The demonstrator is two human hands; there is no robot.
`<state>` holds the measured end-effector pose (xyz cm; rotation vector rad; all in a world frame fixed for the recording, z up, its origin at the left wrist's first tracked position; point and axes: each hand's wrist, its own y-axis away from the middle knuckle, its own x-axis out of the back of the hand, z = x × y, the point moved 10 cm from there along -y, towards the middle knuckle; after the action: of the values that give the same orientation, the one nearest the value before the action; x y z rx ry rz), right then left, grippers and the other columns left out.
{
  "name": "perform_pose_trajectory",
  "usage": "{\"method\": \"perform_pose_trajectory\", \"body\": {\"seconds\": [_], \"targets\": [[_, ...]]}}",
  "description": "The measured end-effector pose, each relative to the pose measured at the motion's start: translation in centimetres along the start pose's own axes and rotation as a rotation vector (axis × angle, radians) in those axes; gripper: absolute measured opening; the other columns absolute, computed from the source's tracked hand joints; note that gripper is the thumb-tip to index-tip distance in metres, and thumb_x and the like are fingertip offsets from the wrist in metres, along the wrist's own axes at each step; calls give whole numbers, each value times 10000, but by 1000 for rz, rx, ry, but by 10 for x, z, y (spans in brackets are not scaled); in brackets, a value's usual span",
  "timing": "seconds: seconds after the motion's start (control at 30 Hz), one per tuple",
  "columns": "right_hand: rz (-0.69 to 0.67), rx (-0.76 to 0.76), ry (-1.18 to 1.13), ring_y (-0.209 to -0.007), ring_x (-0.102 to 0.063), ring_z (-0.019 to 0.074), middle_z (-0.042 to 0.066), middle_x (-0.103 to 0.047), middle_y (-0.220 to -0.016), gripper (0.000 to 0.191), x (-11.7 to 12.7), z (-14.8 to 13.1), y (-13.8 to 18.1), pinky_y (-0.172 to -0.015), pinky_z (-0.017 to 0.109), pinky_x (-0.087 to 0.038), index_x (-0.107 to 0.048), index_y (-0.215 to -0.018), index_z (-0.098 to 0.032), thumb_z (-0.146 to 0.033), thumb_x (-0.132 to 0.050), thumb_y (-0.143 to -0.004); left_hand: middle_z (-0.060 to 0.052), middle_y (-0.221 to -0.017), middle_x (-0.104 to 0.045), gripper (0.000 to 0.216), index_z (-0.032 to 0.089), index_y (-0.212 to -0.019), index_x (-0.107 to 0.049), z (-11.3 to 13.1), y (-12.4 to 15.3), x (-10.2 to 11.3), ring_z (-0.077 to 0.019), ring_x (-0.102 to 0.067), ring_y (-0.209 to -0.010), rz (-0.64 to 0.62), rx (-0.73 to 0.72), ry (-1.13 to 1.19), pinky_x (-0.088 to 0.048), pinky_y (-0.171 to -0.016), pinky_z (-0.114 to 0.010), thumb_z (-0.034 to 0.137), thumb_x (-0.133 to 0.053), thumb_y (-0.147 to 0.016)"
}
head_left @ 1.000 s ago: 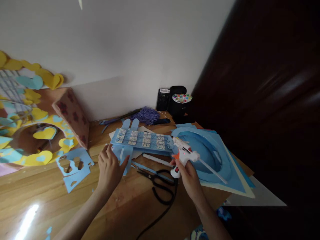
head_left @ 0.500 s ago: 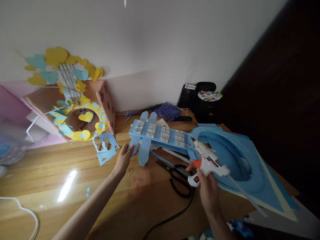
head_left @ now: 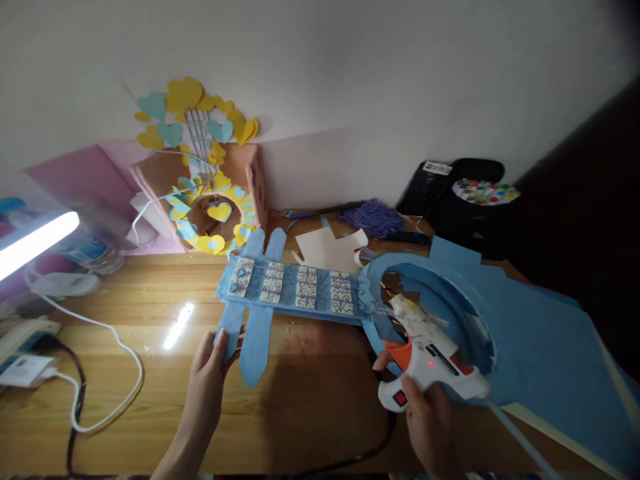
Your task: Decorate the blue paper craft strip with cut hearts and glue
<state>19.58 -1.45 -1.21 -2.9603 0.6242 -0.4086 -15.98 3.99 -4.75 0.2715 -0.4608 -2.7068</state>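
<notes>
My left hand (head_left: 213, 360) pinches the lower end of a blue card strip on a blue paper craft (head_left: 291, 287). The craft is a long flat neck with several white patterned tiles, two crosswise strips, and a round hollow ring (head_left: 383, 270) at its right end. In my right hand (head_left: 430, 417) is a white hot glue gun (head_left: 430, 363) with an orange trigger and a lit red light. Its nozzle points up and left over the ring's opening, near where neck and ring join. A glue stick (head_left: 520, 433) sticks out from its back.
A box with yellow and blue paper hearts (head_left: 215, 207) stands against the wall. Purple yarn (head_left: 373, 217) and cream paper scraps (head_left: 327, 247) lie behind the craft. Blue sheets (head_left: 560, 347) are at right. A lamp (head_left: 40, 243), bottle (head_left: 95, 253) and cables (head_left: 135, 373) are at left.
My view has shifted left and closer. The blue craft appears larger and lower, still in my left hand. The glue gun's nozzle now shows over the ring; the black scissors no longer show.
</notes>
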Motion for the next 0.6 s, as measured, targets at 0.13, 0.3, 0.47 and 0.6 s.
{"method": "perform_pose_trajectory", "body": {"seconds": [0.13,0.3,0.47,0.6], "targets": [[-93,-92,-40,-730,-621,229,60,-681,-745,280,-23,4,4,-729,351,-450,-660,-679,-190,-371,-493,-812,-2,-832,-688,400,218,-824,-633,-13,9,46,-188,-661,-824,109,23,8,-565,-737,-245,529,-762,-608],[-65,-232,-129,-748,-621,224,60,-681,-785,267,-33,5,5,-681,322,-493,-635,-741,-196,-393,-482,-836,17,-841,-666,396,231,-849,-600,-29,8,66,-180,-632,-800,103,44,-125,-549,-722,-250,575,-688,-674],[-86,-286,-17,-671,-584,200,53,-666,-757,311,-22,-2,-1,-609,296,-482,-628,-803,-208,-481,-484,-845,5,-831,-622,445,225,-862,-581,-31,-1,75,-226,-589,-845,118,-22,-463,-489,-792,-324,645,-574,-713],[-97,-305,95,-682,-568,193,37,-648,-755,335,-12,-15,-11,-629,289,-464,-620,-821,-210,-495,-450,-862,-98,-909,-604,531,171,-916,-572,-7,0,72,-336,-563,-928,163,-191,-737,-428,-870,-492,664,-436,-775]]}}
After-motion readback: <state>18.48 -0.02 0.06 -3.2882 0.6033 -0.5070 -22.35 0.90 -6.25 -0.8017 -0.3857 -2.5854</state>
